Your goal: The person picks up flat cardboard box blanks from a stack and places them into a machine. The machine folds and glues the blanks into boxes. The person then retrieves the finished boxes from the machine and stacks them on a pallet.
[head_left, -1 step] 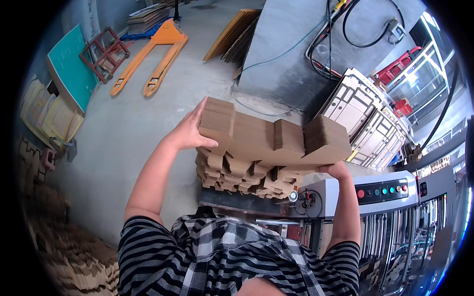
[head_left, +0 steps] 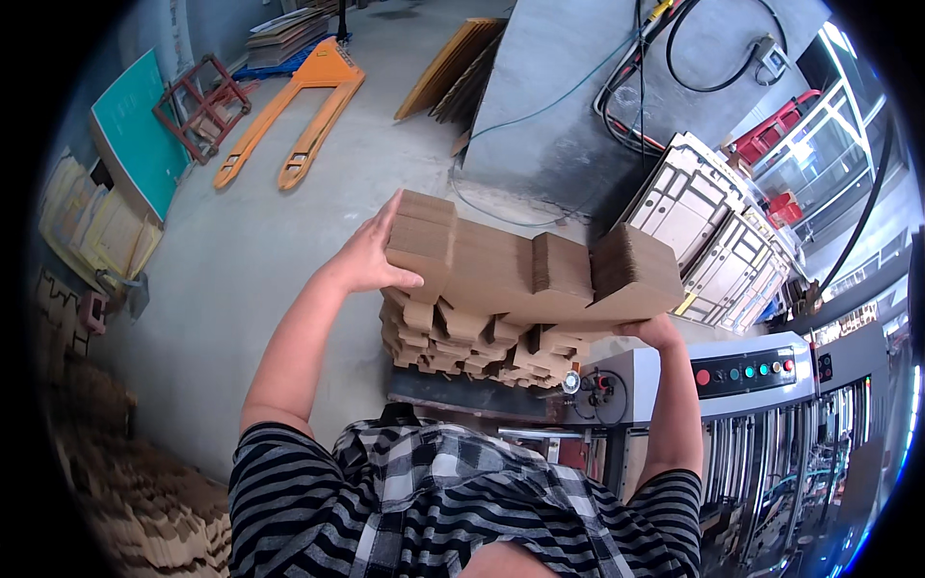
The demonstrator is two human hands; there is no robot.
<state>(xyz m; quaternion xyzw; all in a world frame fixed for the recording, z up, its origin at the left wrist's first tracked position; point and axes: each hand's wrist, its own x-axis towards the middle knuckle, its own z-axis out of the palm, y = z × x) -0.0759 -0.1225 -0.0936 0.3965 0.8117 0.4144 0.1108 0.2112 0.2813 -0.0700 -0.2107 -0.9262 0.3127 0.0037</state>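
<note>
A thick bundle of die-cut brown cardboard blanks [head_left: 496, 262] spans the space between my hands, its notched edges facing up. My left hand [head_left: 369, 252] is closed round the bundle's left end, thumb on the near side. At the lower right corner, my right hand [head_left: 653, 330] grips the bundle, its fingers partly hidden underneath. Directly below is a pile of similar cardboard blanks [head_left: 462, 342], stacked unevenly on a dark low platform [head_left: 472, 393]. Whether the bundle touches this pile I cannot tell.
A grey machine with a button panel [head_left: 756, 373] stands close on the right. Cutting-die boards [head_left: 694, 212] lean beyond it. An orange pallet jack [head_left: 323, 82] is at the far left. More cardboard stacks [head_left: 164, 511] line the near left, and cables hang at the upper right.
</note>
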